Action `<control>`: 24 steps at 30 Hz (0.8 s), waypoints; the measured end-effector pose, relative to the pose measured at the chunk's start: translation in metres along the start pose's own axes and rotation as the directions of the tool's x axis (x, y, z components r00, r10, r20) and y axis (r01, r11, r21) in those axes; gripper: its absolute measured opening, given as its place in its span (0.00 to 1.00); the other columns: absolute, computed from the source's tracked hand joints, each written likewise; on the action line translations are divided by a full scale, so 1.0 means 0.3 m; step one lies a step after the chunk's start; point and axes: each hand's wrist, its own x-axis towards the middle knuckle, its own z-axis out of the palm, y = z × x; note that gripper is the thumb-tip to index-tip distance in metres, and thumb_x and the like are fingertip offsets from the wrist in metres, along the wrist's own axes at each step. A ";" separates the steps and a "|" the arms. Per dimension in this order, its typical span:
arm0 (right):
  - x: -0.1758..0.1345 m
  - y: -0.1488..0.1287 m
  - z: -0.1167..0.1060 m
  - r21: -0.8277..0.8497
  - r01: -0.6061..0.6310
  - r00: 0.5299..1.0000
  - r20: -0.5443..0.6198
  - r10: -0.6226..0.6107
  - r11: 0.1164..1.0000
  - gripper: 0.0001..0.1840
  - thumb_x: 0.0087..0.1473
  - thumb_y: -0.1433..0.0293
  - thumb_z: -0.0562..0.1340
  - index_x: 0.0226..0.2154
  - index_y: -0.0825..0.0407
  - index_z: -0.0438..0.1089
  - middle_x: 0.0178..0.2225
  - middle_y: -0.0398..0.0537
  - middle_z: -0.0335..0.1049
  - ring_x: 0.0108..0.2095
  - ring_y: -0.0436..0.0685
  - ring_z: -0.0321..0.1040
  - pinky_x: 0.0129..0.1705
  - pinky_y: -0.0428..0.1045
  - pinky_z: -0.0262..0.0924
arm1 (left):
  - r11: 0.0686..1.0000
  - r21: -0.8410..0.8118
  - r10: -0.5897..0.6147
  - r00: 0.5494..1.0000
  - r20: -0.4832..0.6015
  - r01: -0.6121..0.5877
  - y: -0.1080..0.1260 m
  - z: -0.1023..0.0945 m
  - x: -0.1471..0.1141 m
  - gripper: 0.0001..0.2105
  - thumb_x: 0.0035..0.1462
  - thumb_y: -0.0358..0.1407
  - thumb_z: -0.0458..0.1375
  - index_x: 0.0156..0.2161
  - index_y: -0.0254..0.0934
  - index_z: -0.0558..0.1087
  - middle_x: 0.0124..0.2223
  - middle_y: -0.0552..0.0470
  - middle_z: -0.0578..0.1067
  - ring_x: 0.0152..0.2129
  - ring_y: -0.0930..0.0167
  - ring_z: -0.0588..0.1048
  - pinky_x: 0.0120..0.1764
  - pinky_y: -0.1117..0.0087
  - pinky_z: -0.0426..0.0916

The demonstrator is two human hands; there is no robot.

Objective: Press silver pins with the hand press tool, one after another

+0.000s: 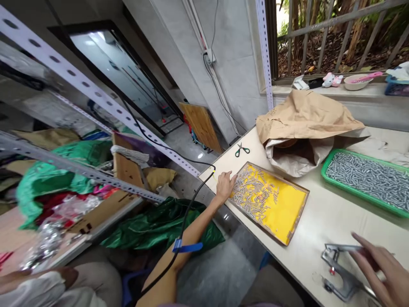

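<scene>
My left hand (225, 186) lies at the left rim of a shallow wooden-framed tray (292, 213) with a yellow base, its fingers spread beside the metal pieces. Small silvery metal pieces (251, 196), like short pins or screws, are scattered over the left half of the tray. At the lower right, my right hand (380, 266) is blurred, its fingers around the lever end of a metal hand tool (347, 279). That tool has a curved C-shaped frame and a small red part.
A green tray (332, 181) full of similar metal pieces stands at the right. Behind lie a brown paper sack (309, 115) and small scissors (242, 149). A black cable (188, 209) crosses my left arm. Metal shelving (96, 106) rises at left; another person's arm (60, 275) shows lower left.
</scene>
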 end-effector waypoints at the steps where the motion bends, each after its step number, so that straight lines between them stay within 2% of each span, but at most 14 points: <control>1: 0.077 -0.066 0.010 0.036 -0.033 0.996 0.082 0.030 0.999 0.30 0.58 0.50 0.51 0.55 0.49 0.65 0.33 0.50 0.73 0.29 0.58 0.71 0.31 0.52 0.65 | 1.000 0.011 -0.014 0.999 0.046 0.014 -0.021 0.010 -0.012 0.15 0.62 0.38 0.52 0.48 0.31 0.72 0.41 0.42 0.73 0.40 0.63 0.72 0.45 0.63 0.66; 3: 0.226 -0.191 0.057 0.000 -0.145 0.938 0.318 0.137 0.989 0.35 0.59 0.52 0.48 0.60 0.58 0.58 0.30 0.51 0.74 0.30 0.59 0.72 0.34 0.52 0.65 | 1.000 0.010 -0.003 0.993 0.115 0.002 -0.053 0.034 -0.033 0.16 0.63 0.38 0.50 0.49 0.31 0.72 0.40 0.42 0.74 0.40 0.63 0.72 0.46 0.63 0.67; 5: 0.345 -0.283 0.124 -0.122 -0.233 0.857 0.443 0.263 0.965 0.38 0.61 0.54 0.45 0.64 0.64 0.49 0.29 0.53 0.75 0.32 0.61 0.73 0.36 0.53 0.64 | 1.000 -0.009 0.016 0.989 0.146 -0.015 -0.077 0.055 -0.043 0.15 0.63 0.36 0.49 0.48 0.32 0.73 0.38 0.43 0.74 0.40 0.64 0.73 0.46 0.64 0.66; 6: 0.389 -0.313 0.157 -0.194 -0.253 0.825 0.469 0.316 0.948 0.40 0.61 0.55 0.46 0.65 0.67 0.44 0.33 0.57 0.76 0.35 0.62 0.73 0.38 0.53 0.63 | 1.000 -0.026 0.017 0.988 0.155 -0.013 -0.089 0.063 -0.044 0.14 0.62 0.35 0.49 0.47 0.33 0.73 0.37 0.44 0.74 0.39 0.64 0.73 0.46 0.64 0.66; 7: 0.422 -0.333 0.186 -0.261 -0.271 0.819 0.443 0.364 0.927 0.41 0.61 0.57 0.47 0.66 0.68 0.40 0.38 0.62 0.75 0.39 0.64 0.73 0.40 0.54 0.62 | 0.999 -0.049 0.012 0.986 0.165 -0.004 -0.101 0.069 -0.042 0.14 0.62 0.35 0.48 0.44 0.34 0.74 0.36 0.45 0.74 0.37 0.65 0.73 0.45 0.64 0.67; 9: 0.458 -0.352 0.227 -0.356 -0.317 0.801 0.395 0.449 0.879 0.40 0.62 0.61 0.47 0.66 0.69 0.34 0.44 0.67 0.74 0.43 0.65 0.72 0.42 0.54 0.61 | 0.994 -0.112 0.006 0.984 0.177 0.014 -0.124 0.077 -0.035 0.13 0.60 0.34 0.48 0.39 0.36 0.75 0.32 0.48 0.73 0.34 0.66 0.73 0.42 0.66 0.67; 11: 0.466 -0.356 0.245 -0.386 -0.356 0.790 0.362 0.494 0.851 0.38 0.61 0.67 0.46 0.67 0.68 0.31 0.45 0.67 0.73 0.44 0.65 0.72 0.42 0.54 0.61 | 0.983 -0.183 0.005 0.986 0.166 0.026 -0.146 0.080 -0.035 0.14 0.60 0.36 0.46 0.34 0.37 0.75 0.30 0.48 0.72 0.32 0.66 0.72 0.40 0.67 0.67; 14: 0.459 -0.361 0.248 -0.394 -0.353 0.790 0.361 0.495 0.849 0.37 0.60 0.71 0.45 0.67 0.68 0.31 0.43 0.67 0.74 0.43 0.65 0.72 0.42 0.55 0.60 | 0.966 -0.253 -0.020 0.993 0.114 0.049 -0.170 0.078 -0.051 0.15 0.59 0.39 0.46 0.31 0.38 0.73 0.29 0.49 0.71 0.31 0.66 0.72 0.38 0.67 0.67; 18: 0.467 -0.362 0.244 -0.425 -0.334 0.791 0.359 0.496 0.841 0.36 0.59 0.72 0.45 0.67 0.67 0.34 0.39 0.65 0.75 0.41 0.65 0.73 0.40 0.54 0.60 | 0.954 -0.288 -0.057 0.993 0.108 0.086 -0.179 0.066 -0.071 0.15 0.57 0.41 0.46 0.32 0.38 0.73 0.30 0.48 0.72 0.32 0.65 0.72 0.38 0.66 0.67; 24: 0.477 -0.321 0.258 -0.422 -0.296 0.828 0.334 0.450 0.857 0.36 0.60 0.71 0.45 0.67 0.67 0.34 0.36 0.63 0.76 0.37 0.64 0.73 0.38 0.53 0.60 | 0.943 -0.320 -0.058 0.990 0.126 0.096 -0.159 0.040 -0.062 0.16 0.57 0.42 0.46 0.34 0.37 0.74 0.32 0.48 0.73 0.33 0.65 0.73 0.39 0.67 0.67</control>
